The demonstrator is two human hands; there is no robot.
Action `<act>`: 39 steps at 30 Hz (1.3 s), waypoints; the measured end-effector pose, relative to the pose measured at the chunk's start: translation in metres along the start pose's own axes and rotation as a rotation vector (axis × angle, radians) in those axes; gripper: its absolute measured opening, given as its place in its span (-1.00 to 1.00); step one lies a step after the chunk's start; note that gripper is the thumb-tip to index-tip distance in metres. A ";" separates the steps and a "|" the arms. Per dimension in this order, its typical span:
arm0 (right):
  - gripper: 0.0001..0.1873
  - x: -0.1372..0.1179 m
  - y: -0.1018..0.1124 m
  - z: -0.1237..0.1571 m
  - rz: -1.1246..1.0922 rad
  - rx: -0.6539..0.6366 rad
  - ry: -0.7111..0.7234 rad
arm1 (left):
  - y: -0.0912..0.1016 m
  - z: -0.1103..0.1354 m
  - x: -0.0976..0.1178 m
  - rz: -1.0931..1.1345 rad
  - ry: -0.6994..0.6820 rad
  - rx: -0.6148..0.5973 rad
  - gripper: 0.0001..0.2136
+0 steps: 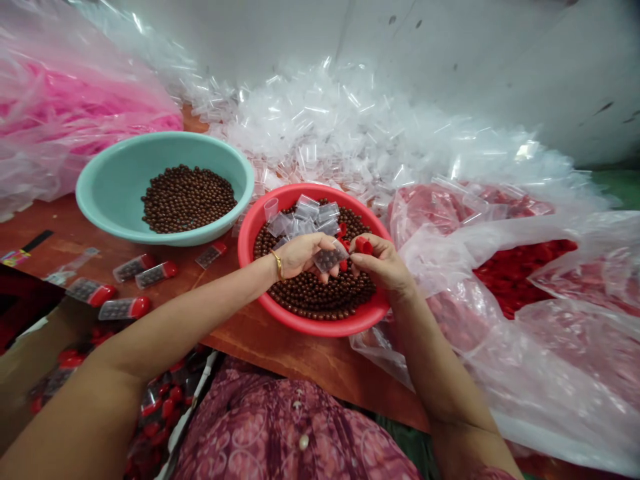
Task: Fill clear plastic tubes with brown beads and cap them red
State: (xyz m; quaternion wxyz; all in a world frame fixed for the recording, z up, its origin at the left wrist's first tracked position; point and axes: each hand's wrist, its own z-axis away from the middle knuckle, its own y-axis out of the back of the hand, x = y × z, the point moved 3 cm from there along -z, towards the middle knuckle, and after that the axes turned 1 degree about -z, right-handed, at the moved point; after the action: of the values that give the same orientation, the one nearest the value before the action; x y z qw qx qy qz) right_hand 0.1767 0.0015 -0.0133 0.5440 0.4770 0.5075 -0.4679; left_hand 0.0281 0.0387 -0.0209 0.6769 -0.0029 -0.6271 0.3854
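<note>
Over the red bowl, my left hand grips a small clear tube filled with brown beads. My right hand pinches a red cap just right of the tube's open end. The bowl holds brown beads, several empty clear tubes and a few loose red caps. Both hands hover just above the beads.
A teal bowl of brown beads sits to the left. Filled capped tubes lie on the wooden table and in a box below. A heap of clear tubes lies behind; a plastic bag of red caps at right; pink bags at left.
</note>
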 end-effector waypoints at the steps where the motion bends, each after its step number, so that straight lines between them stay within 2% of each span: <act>1: -0.69 0.002 0.001 0.000 -0.001 0.026 0.002 | 0.001 -0.001 0.001 0.018 -0.029 0.024 -0.78; 5: -0.73 0.004 0.003 -0.001 0.031 0.107 -0.010 | 0.004 -0.001 0.004 0.098 -0.151 0.084 -0.73; 10: -0.72 0.005 0.005 0.002 0.103 0.224 -0.028 | 0.005 -0.002 0.007 0.148 -0.244 0.073 -0.72; 16: -0.66 0.001 0.004 0.003 -0.006 0.267 -0.004 | 0.009 -0.002 0.011 0.087 -0.224 0.111 -0.75; 18: -0.67 -0.002 0.003 0.003 0.035 0.274 0.040 | 0.007 -0.001 0.011 0.041 -0.195 0.117 -0.72; 22: -0.67 -0.011 -0.004 0.002 0.312 0.245 0.213 | 0.002 -0.001 0.010 -0.174 -0.207 0.172 -0.67; 27: -0.63 -0.015 -0.014 0.006 0.660 0.162 0.433 | -0.002 -0.004 0.003 -0.410 -0.220 0.204 -0.75; 30: -0.61 -0.014 -0.016 0.010 0.790 0.170 0.497 | -0.003 -0.005 -0.001 -0.506 -0.238 0.243 -0.78; 34: -0.57 -0.012 -0.019 0.019 1.010 0.150 0.565 | -0.002 -0.002 -0.002 -0.744 -0.299 0.337 -0.83; 39: -0.53 -0.006 -0.019 0.030 1.187 0.065 0.627 | -0.004 0.003 -0.002 -1.055 -0.237 0.374 -0.88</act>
State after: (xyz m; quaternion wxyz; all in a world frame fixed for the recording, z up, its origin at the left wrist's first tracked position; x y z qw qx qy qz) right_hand 0.1604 -0.0297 -0.0070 0.5214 0.8045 0.2789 0.0560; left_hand 0.0273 0.0334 -0.0203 0.6918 0.4736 -0.5363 0.0976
